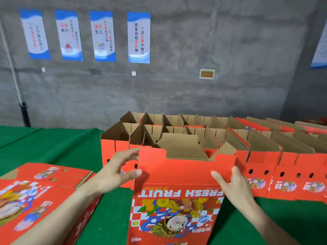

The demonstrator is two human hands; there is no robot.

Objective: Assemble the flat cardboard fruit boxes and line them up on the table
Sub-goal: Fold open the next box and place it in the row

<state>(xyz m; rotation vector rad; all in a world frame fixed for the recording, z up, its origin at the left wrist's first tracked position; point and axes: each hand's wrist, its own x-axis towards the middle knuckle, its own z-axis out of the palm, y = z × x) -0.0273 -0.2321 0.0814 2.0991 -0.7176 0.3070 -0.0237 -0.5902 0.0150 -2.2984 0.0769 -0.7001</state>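
The red box [177, 174] reads "FRESH FRUIT" upside down, a wall poster [138, 37] "质量自检坚持做"

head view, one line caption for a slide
Left hand and right hand hold a red fruit box at the green table, assembled boxes lined up behind it.
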